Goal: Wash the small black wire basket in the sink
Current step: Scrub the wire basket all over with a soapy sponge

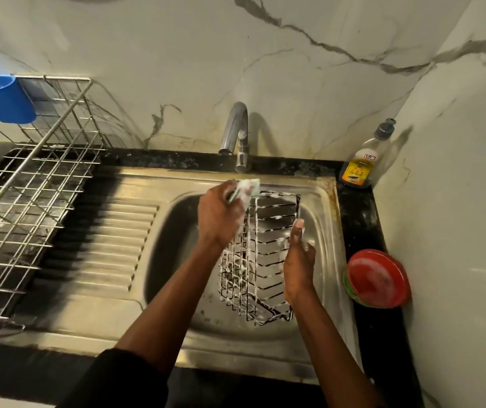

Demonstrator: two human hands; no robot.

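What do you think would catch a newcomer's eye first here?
The foam-covered wire basket in the sink: the left hand holds a sponge at its far rim, and the right hand grips its right side. Then the red-lidded tub at right and the blue cup at far left.

Wire basket (268, 254) upright in sink (171, 245), left hand (221, 216) holding sponge (246, 188) at its far left corner, right hand (299, 263) gripping its right side, tap (237, 134) behind sink, drainboard (118, 240) to left, dish rack (29, 201) at far left, cup (0, 98) hung on rack's rear, bottle (365, 160) in rear right corner, lidded tub (378, 278) right of sink.
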